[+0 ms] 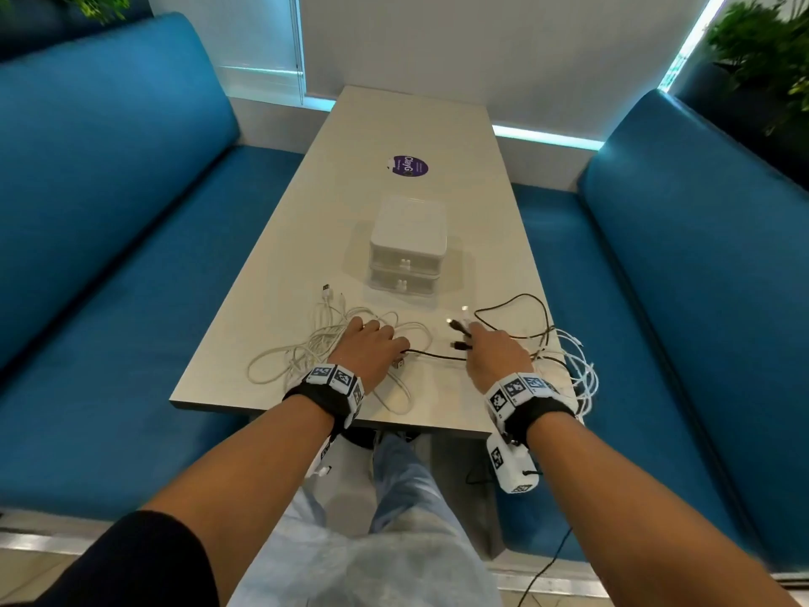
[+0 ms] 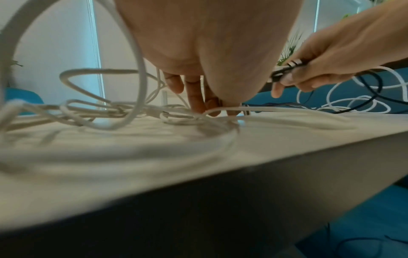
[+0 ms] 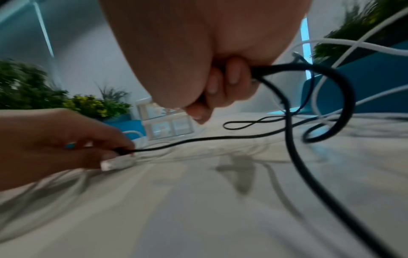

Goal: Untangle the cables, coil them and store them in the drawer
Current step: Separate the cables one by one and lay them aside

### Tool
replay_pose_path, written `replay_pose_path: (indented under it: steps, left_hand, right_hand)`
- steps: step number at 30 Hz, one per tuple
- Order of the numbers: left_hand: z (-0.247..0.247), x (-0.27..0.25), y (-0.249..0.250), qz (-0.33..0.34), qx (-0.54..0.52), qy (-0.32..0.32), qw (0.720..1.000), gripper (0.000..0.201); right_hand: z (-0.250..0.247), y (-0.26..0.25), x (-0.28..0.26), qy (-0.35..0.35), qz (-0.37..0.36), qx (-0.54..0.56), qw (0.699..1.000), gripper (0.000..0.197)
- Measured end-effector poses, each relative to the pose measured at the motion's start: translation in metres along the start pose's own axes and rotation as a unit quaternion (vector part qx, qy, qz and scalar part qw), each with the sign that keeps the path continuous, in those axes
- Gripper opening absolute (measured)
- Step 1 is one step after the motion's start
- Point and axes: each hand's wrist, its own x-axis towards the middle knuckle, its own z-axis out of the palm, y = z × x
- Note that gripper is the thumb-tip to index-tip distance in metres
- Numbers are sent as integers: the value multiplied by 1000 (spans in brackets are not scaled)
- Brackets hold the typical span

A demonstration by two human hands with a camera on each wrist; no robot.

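Note:
A tangle of white cables [image 1: 306, 348] [image 2: 99, 111] lies on the near left of the table [image 1: 394, 124]. My left hand [image 1: 372, 343] [image 2: 198, 97] [image 3: 66, 139] rests on that tangle and pinches one end of a black cable [image 1: 437, 355] [image 3: 198, 139] near its plug. The black cable runs right to my right hand [image 1: 490, 348] [image 3: 216, 90] [image 2: 309, 75], whose curled fingers grip its other plugs. Beyond that hand it loops over the table. More white cables [image 1: 584, 370] [image 3: 353, 41] spill over the right edge. A white two-drawer box [image 1: 407, 238] [image 3: 165, 125] stands behind, both drawers closed.
Blue benches [image 1: 109, 212] [image 1: 700, 256] flank the narrow table. A purple sticker [image 1: 408, 166] sits on the far half of the table. Plants [image 1: 766, 59] stand behind the right bench. The table's near edge is just under my wrists.

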Motion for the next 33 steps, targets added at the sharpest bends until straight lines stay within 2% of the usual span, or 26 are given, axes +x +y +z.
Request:
replay_pose_path:
  steps: [4,7,9,12,16,21,25,27,30,33]
  left_hand:
    - [-9,3,4,17,-33,24,999,28]
    - [-14,5,5,36,-80,31,996,26]
    - [-18,4,3,19,-112,26,993,26]
    - [-22,2,-5,-13,-155,3,988,30]
    - [-17,-5,-15,3,-138,-39,990,33]
    - [-17,-4,-13,4,-126,-35,991,33]
    - [-22,-2,-9,0,-137,-40,990,31]
    - [-27,-1,-7,-4,-155,-40,987,30]
    - [-37,-1,-6,-9,-182,-36,983,30]
    - [-47,-1,-12,-15,-227,-44,973,31]
  right_hand:
    - [14,-26,-2,-28,-91,43,995,32]
    - [18,-33,-1,-26,-91,63,994,24]
    - [17,-29,0,-26,-78,47,996,23]
    - [13,-4,1,-44,-9,-2,999,24]
    - [0,44,-3,-46,115,-53,991,27]
    - [-17,73,-4,-7,177,-55,983,23]
    - [-14,59,1,39,131,4,991,23]
    - [-8,44,2,11,98,38,994,22]
    - [6,21,2,-67,68,72,993,26]
    - [15,6,-1,-95,52,113,988,31]
